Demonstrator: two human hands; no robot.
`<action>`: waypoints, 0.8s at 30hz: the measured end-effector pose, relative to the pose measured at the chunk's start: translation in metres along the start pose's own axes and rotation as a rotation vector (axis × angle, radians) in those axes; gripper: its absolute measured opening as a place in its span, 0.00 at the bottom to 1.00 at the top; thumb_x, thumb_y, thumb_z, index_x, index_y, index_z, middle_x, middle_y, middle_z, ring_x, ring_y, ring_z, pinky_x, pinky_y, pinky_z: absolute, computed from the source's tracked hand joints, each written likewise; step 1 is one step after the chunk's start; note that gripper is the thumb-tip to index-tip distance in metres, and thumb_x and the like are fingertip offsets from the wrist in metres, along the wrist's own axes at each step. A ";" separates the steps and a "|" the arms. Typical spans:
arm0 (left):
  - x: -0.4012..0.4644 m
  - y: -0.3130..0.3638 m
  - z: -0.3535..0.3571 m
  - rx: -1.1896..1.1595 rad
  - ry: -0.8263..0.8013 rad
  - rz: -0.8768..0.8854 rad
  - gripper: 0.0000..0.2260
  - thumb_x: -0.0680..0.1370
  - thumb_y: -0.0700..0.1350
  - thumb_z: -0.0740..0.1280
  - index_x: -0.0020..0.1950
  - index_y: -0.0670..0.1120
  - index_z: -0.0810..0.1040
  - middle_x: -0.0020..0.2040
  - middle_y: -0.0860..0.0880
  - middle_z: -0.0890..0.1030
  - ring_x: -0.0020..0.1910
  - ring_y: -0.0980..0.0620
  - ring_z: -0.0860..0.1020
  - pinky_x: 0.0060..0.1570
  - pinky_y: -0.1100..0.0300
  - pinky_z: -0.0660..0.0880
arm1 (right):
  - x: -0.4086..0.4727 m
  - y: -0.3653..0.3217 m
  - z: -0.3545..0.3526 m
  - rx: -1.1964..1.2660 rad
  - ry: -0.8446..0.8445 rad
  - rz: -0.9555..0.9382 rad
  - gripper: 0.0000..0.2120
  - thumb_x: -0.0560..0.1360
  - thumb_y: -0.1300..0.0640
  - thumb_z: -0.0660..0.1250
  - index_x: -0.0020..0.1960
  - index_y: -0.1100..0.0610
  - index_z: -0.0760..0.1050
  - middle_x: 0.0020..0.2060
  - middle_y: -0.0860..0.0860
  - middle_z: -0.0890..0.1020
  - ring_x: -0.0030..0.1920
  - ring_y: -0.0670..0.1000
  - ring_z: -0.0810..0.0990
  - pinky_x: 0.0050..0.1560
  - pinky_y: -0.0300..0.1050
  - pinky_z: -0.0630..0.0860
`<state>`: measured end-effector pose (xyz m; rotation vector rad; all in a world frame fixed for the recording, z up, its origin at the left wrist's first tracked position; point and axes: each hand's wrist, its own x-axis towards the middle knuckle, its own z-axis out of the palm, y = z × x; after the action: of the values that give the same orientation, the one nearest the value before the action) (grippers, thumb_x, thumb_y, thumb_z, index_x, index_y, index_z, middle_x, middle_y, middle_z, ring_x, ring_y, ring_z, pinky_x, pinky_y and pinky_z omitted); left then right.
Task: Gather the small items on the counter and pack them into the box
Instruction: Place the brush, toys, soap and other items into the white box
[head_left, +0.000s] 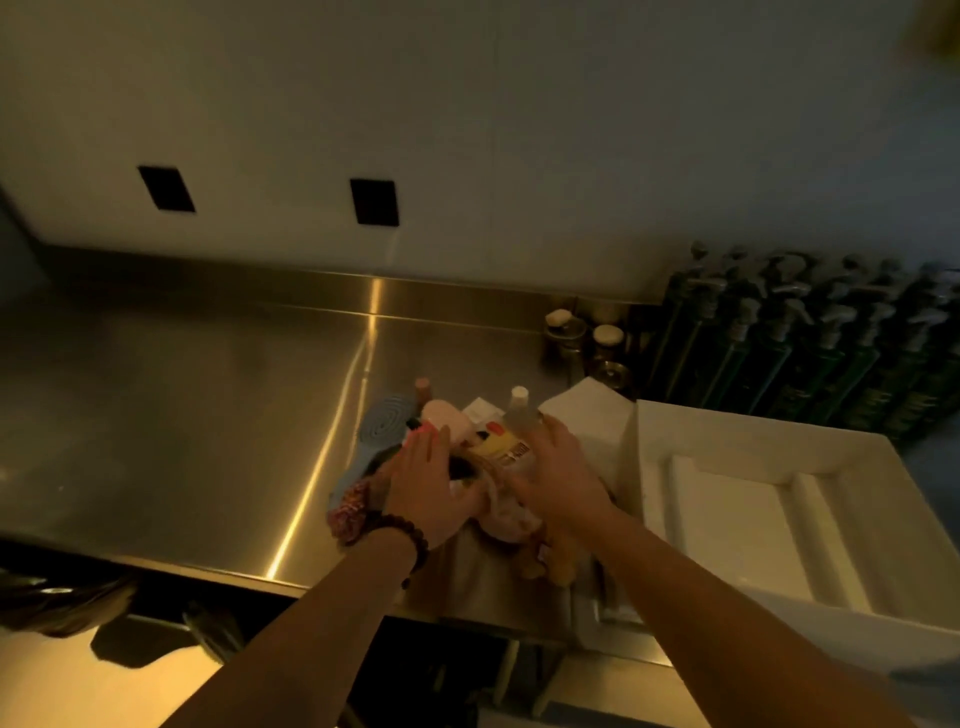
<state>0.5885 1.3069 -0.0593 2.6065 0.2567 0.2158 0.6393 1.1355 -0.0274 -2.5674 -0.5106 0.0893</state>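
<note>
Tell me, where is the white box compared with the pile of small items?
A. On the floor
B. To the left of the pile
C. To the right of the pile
C: the white box sits on the counter to the right of the pile, beside the right hand.

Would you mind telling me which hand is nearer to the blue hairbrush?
Left. The left hand rests just beside the blue hairbrush, almost touching its handle; the right hand is farther off, across the pile, toward the white box.
</note>
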 end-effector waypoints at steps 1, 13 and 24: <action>0.006 -0.014 -0.003 -0.005 -0.004 0.013 0.37 0.71 0.65 0.63 0.73 0.47 0.59 0.72 0.44 0.63 0.71 0.44 0.60 0.69 0.46 0.60 | 0.008 -0.009 0.011 -0.022 -0.029 0.030 0.34 0.73 0.39 0.65 0.73 0.45 0.56 0.73 0.52 0.61 0.72 0.55 0.59 0.70 0.55 0.61; 0.034 -0.101 -0.003 -0.067 -0.112 -0.016 0.21 0.72 0.59 0.64 0.62 0.52 0.69 0.57 0.51 0.74 0.55 0.50 0.72 0.56 0.55 0.70 | 0.056 -0.037 0.061 -0.283 -0.091 0.247 0.31 0.68 0.39 0.65 0.69 0.41 0.61 0.70 0.55 0.66 0.68 0.59 0.63 0.68 0.61 0.61; 0.039 -0.116 -0.002 0.086 -0.093 -0.185 0.28 0.74 0.57 0.64 0.69 0.47 0.62 0.69 0.43 0.64 0.65 0.41 0.65 0.63 0.47 0.67 | 0.045 -0.024 0.037 -0.254 0.033 0.243 0.36 0.72 0.42 0.65 0.74 0.43 0.52 0.62 0.55 0.70 0.61 0.56 0.68 0.61 0.53 0.67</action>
<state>0.6101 1.4154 -0.1122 2.6486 0.4809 0.0192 0.6671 1.1895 -0.0455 -2.8650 -0.2052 0.0709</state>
